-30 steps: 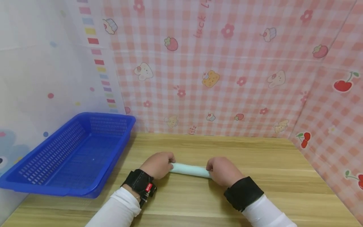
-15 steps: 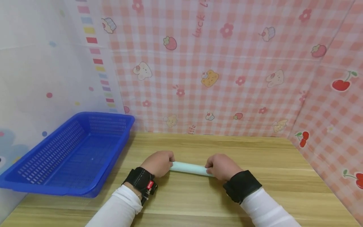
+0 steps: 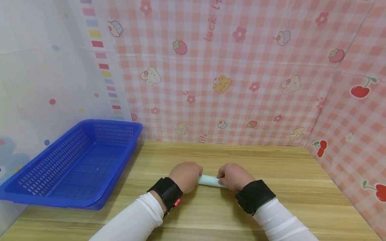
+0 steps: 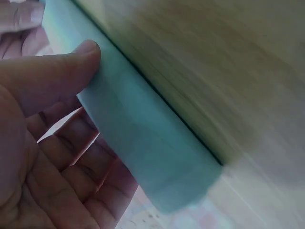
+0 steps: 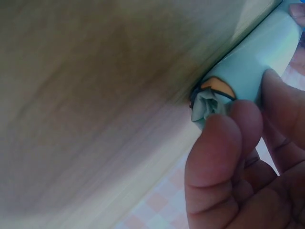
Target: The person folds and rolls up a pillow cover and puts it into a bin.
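A rolled-up mint-green sheet [image 3: 208, 180] lies near the table's middle, bridging my two hands. My left hand [image 3: 185, 176] holds it toward its left end; in the left wrist view its thumb lies on the roll [image 4: 143, 124], fingers behind, and the roll's end sticks out past them. With curled thumb and fingers, my right hand [image 3: 236, 176] pinches the right end. The right wrist view shows crumpled layers inside that end of the roll [image 5: 248, 71] and an orange patch with a dark outline.
To the left stands a blue plastic basket [image 3: 120, 167] with slotted sides, on the wood-grain table [image 3: 271, 160]. A pink checked cloth wall [image 3: 193, 67] closes off the back, and a similar one [image 3: 356, 127] the right.
My left hand has moved right, closer to the right hand, so less of the roll shows between them. The right hand has barely shifted. The basket stays put.
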`<state>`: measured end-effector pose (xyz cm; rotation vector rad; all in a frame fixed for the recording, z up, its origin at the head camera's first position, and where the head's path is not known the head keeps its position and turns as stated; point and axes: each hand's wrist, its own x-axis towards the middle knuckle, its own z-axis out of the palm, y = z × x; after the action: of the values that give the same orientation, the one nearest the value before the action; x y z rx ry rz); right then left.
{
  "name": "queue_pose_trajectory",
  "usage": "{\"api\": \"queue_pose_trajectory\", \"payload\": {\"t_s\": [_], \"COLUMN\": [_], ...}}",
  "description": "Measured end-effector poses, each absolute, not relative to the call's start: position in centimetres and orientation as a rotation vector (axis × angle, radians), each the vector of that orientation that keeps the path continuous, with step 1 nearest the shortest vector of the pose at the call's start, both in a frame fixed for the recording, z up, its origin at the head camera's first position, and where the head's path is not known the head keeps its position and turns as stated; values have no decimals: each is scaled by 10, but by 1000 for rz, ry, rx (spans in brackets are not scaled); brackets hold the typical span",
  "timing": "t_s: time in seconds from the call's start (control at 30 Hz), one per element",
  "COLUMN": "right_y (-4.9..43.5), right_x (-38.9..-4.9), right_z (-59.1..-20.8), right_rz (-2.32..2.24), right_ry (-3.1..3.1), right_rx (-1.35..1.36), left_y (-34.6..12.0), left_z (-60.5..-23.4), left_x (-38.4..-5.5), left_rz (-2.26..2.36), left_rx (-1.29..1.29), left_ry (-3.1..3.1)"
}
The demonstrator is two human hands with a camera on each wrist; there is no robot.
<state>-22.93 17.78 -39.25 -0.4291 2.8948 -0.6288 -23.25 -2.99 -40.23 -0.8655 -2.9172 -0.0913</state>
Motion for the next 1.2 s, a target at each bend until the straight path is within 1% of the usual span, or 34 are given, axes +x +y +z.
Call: {"api": "queue_pose_trajectory", "payload": {"t_s": [0.23,0.63,1.2], "right_y": [177,177,181], "right_x": [-230,-229,-226], "right_z": [-393,-394,-401], "right_rz": [-605,-553,-594], "right_ry": [2885,2873,2846], "right_rx": [-436,-491,-627], "left_y": [-14,-12,-14], "left_z": [-401,-404,-404], "left_x": [-232,-239,-237], "left_rz": [47,160,140], "left_rx": [-916,-1019,-982], "left_ry": [-2910,-2890,-2885]}}
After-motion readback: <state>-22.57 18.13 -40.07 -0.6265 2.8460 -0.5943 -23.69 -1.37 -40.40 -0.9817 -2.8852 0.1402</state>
